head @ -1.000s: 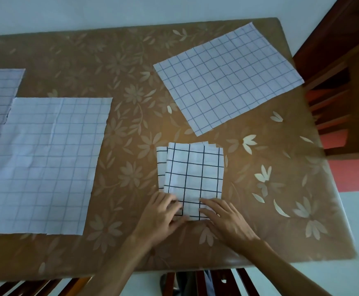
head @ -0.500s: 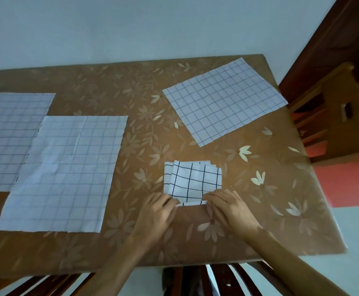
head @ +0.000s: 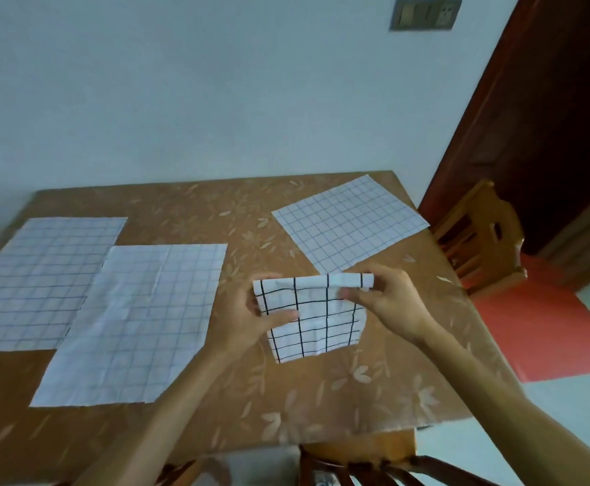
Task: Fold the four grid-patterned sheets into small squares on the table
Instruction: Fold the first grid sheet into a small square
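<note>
The folded sheet (head: 316, 322), white with bold black grid lines, is held up in front of the person over the near middle of the table (head: 251, 398). The left hand (head: 247, 317) grips its left edge, thumb laid across the front and fingers curled behind. The right hand (head: 391, 303) pinches the top right corner, where the upper edge curls over into a small roll. The lower part of the sheet hangs toward the tabletop; whether it touches the table cannot be told.

Three more gridded sheets lie flat and unfolded on the brown flowered table. The middle sheet (head: 139, 320) lies just left of the left hand, and it overlaps the right edge of the far-left sheet (head: 40, 275). The right sheet (head: 349, 222) lies turned at an angle near the far right corner, just beyond the right hand.

A wooden chair (head: 479, 240) stands at the table's right side, in front of a dark door (head: 549, 117). A switch plate (head: 425, 14) sits high on the pale wall (head: 216, 82).
</note>
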{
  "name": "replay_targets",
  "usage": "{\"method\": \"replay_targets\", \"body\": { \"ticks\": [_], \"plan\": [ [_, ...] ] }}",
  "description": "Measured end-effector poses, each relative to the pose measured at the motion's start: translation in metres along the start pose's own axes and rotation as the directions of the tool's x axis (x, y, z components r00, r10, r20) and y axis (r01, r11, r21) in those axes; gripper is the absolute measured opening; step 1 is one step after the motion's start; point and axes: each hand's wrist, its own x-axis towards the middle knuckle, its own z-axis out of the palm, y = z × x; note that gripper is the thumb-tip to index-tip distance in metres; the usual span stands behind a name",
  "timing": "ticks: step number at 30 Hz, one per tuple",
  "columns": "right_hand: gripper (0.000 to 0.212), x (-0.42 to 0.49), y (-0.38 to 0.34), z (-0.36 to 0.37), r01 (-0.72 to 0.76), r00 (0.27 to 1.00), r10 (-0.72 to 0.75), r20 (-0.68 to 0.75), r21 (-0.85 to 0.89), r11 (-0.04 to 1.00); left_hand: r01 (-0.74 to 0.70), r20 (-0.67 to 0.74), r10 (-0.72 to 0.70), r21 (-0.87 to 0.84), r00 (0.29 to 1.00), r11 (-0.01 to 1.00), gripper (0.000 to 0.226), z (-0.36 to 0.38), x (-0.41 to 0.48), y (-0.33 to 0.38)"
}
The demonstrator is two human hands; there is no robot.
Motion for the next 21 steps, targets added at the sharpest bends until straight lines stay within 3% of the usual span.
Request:
{"method": "replay_targets", "body": {
  "ticks": [3, 6, 9, 11, 13, 16, 21],
  "plan": [
    [0.019, -0.006, -0.029, -0.012, 0.030, 0.999, -0.025, -0.027, 0.207, 0.978, -0.026, 0.091, 0.024, 0.013, 0.996, 1.000, 0.065, -0.002, -0.005, 0.006],
    [0.032, -0.009, -0.038, -0.020, -0.009, 1.000, 0.017, -0.023, 0.315, 0.949, -0.037, 0.095, 0.035, 0.019, 0.995, 0.999, 0.062, 0.004, -0.012, 0.021],
    [0.065, -0.013, -0.029, -0.025, -0.173, 0.984, 0.139, 0.113, 0.411, 0.895, -0.035, 0.071, 0.037, -0.033, 0.997, 0.999, 0.063, 0.007, -0.012, 0.031],
    [0.080, -0.018, -0.017, -0.027, -0.254, 0.961, 0.193, 0.200, 0.348, 0.903, 0.026, 0.076, -0.020, -0.076, 0.997, 0.997, 0.052, 0.010, -0.008, 0.032],
    [0.077, -0.023, -0.008, -0.027, -0.280, 0.946, 0.206, 0.251, 0.313, 0.908, 0.044, 0.083, -0.038, -0.070, 0.996, 0.997, 0.040, 0.014, -0.005, 0.034],
    [0.049, -0.029, -0.002, -0.028, -0.260, 0.957, 0.204, 0.206, 0.298, 0.918, 0.053, 0.117, -0.048, -0.042, 0.992, 0.998, 0.021, 0.020, -0.003, 0.036],
    [0.033, -0.029, 0.016, -0.040, -0.228, 0.972, 0.196, 0.127, 0.328, 0.917, 0.201, 0.116, -0.187, -0.131, 0.975, 0.971, 0.020, 0.038, 0.000, 0.029]
  ]
}}
